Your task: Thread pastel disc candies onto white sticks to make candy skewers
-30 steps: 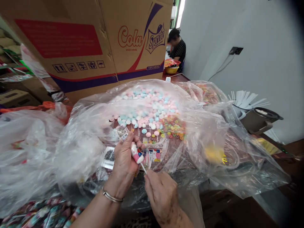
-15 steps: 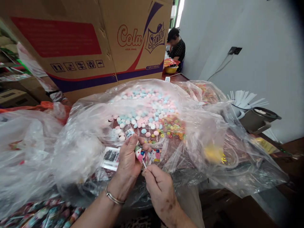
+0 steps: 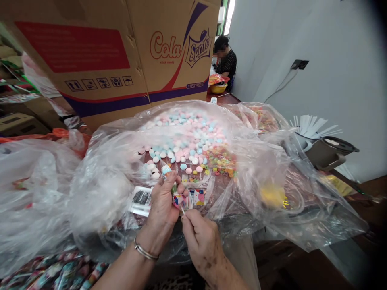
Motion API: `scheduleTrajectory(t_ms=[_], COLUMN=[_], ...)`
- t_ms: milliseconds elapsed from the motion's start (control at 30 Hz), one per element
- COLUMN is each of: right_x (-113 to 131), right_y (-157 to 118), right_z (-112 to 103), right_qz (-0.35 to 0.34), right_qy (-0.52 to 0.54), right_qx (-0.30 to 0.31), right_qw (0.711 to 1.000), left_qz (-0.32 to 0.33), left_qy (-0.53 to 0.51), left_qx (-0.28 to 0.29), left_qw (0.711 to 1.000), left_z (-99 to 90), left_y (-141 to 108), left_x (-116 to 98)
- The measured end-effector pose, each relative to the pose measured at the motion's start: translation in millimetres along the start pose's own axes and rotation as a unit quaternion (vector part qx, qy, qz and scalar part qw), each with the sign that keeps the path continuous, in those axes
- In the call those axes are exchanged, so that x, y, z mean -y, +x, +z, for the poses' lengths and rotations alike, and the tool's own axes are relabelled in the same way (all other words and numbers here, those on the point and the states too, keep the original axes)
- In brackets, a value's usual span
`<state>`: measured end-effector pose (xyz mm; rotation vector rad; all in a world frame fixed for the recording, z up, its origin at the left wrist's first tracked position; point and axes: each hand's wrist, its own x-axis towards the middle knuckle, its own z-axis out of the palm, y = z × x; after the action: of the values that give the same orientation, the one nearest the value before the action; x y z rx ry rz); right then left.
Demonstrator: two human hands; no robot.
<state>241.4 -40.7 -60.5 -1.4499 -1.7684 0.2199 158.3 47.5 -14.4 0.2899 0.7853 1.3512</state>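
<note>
My left hand (image 3: 165, 197) is closed around a small candy wrapper (image 3: 179, 199) with colourful print, its light-blue upper end (image 3: 166, 170) sticking out above the fingers. From the wrapper's lower end comes a thin white lollipop stick (image 3: 182, 209). My right hand (image 3: 201, 235) pinches that stick between thumb and forefinger. Just beyond the fingers, another printed wrapper (image 3: 199, 197) lies flat on the table. A white packet with a dark label (image 3: 140, 200) is left of my left hand. How much candy is inside the held wrapper is hidden by my fingers.
Pink, blue and white candies (image 3: 181, 155) and small ring candies (image 3: 222, 161) lie ahead on clear plastic sheeting (image 3: 105, 189). A big carton (image 3: 169, 80) stands behind. At right are a dark jug (image 3: 332, 151) and white sticks (image 3: 313, 125). Wrapped candies (image 3: 66, 274) fill the lower left. A person (image 3: 226, 60) sits beyond.
The wrapper has turned in my left hand, and its upper end now shows light blue. My right hand stays at the stick, having shifted only slightly.
</note>
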Motion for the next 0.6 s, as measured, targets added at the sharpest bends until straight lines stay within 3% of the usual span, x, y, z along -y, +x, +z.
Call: scheduleTrajectory(t_ms=[67, 233, 267, 367, 433, 600], right_x=[-1.4, -5.0, -4.7, -2.6, -2.1, -4.7], right_y=[1.6, 13.1, 16.0, 22.2, 24.1, 31.7], right_z=[-2.8, -12.8, -15.9, -25.2, -28.5, -22.4], right_qz=[0.005, -0.056, -0.063, -0.054, -0.041, -0.107], right_qy=[0.043, 0.027, 0.032, 0.097, 0.120, 0.004], right_qx=[0.009, -0.140, -0.127, -0.010, 0.017, -0.110], right_qw=[0.999, 0.988, 0.989, 0.994, 0.992, 0.988], left_qz=[-0.005, 0.002, 0.006, 0.024, 0.036, 0.051], left_qy=[0.016, 0.077, 0.084, 0.085, 0.085, 0.099], left_qx=[0.005, 0.017, 0.016, 0.002, -0.006, 0.009], left_qw=[1.000, 0.997, 0.996, 0.996, 0.996, 0.994], left_z=[-1.6, -4.4, -4.6, -5.3, -5.8, -5.1], left_y=[0.6, 1.2, 1.3, 2.4, 2.9, -0.6], left_x=[-0.2, 0.3, 0.4, -0.3, -0.7, 4.3])
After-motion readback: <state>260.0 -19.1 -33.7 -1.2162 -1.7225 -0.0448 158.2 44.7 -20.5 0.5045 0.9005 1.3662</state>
